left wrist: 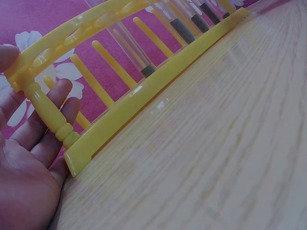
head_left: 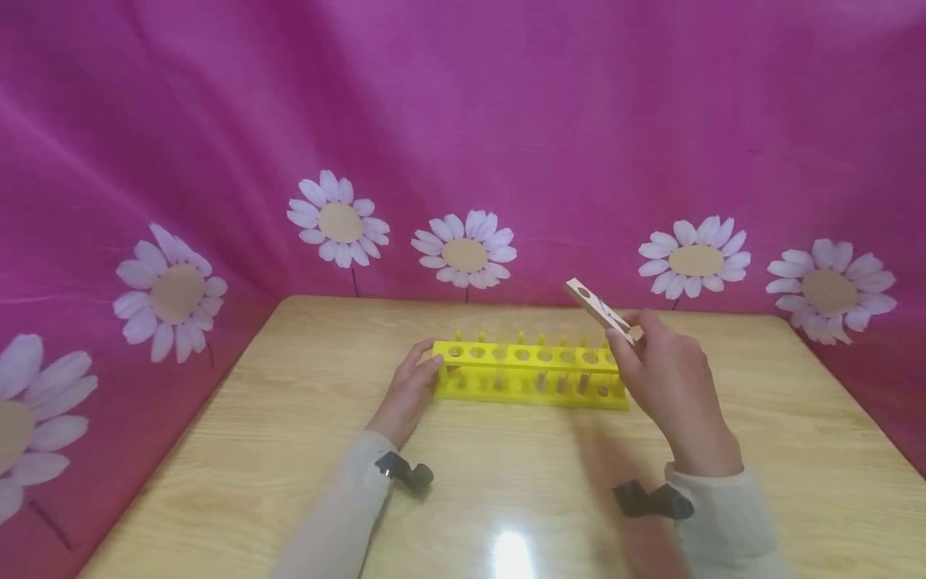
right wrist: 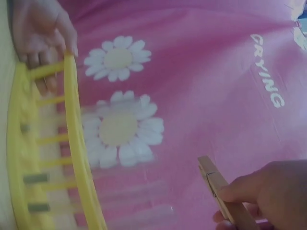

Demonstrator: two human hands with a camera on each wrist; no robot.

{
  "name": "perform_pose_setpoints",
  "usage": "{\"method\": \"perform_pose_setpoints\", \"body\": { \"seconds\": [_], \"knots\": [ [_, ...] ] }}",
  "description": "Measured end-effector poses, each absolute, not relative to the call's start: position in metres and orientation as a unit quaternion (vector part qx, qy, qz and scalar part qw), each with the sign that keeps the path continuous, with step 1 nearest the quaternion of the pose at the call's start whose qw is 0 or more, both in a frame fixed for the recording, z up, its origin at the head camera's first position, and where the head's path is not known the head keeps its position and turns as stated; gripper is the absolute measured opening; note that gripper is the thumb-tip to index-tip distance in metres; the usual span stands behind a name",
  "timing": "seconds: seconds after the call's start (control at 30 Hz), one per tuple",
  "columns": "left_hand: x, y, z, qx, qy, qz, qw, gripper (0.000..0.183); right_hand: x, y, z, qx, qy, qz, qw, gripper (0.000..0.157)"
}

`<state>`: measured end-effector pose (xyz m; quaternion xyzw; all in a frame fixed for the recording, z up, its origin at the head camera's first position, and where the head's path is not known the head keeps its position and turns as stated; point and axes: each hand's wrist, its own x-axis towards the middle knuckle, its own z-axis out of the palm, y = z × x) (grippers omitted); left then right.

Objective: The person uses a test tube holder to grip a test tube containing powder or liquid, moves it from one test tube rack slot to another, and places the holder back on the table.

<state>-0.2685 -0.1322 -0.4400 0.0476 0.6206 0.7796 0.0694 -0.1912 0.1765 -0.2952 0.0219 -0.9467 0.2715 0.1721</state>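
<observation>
A yellow test tube rack [head_left: 521, 400] stands on the table, with several clear test tubes [left wrist: 128, 45] upright in it. Dark material [left wrist: 148, 71] fills the bottoms of the tubes. At the rack's left end my left hand [head_left: 407, 392] grips the frame, thumb at the top rail and fingers around the end post [left wrist: 47, 108]. My right hand [head_left: 674, 384] pinches a wooden clothespin [head_left: 595, 304] between thumb and fingers, above the rack's right end. In the right wrist view the clothespin [right wrist: 213, 175] points away from the hand, and nothing shows in its tip.
The light wood table [head_left: 304, 482] runs back to a pink cloth [head_left: 550, 121] printed with white flowers, which hangs behind it and at both sides. Dark straps or mounts [head_left: 654, 500] sit at both wrists.
</observation>
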Motion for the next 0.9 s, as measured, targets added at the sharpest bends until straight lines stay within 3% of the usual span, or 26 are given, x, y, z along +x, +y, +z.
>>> {"method": "perform_pose_setpoints", "body": {
  "seconds": [0.3, 0.63, 0.9],
  "knots": [
    [-0.269, -0.134, -0.438, 0.044, 0.624, 0.778, 0.067, 0.053, -0.186, 0.210, -0.299, -0.009, -0.951, 0.246, 0.189, 0.030],
    [-0.269, -0.138, -0.440, 0.044, 0.610, 0.789, 0.062, 0.044, -0.189, 0.228, -0.308, -0.057, -0.951, 0.237, 0.190, 0.031],
    [-0.270, -0.132, -0.443, 0.043, 0.621, 0.780, 0.071, 0.048, -0.192, 0.239, -0.315, -0.095, -0.951, 0.237, 0.175, 0.031]
  ]
}}
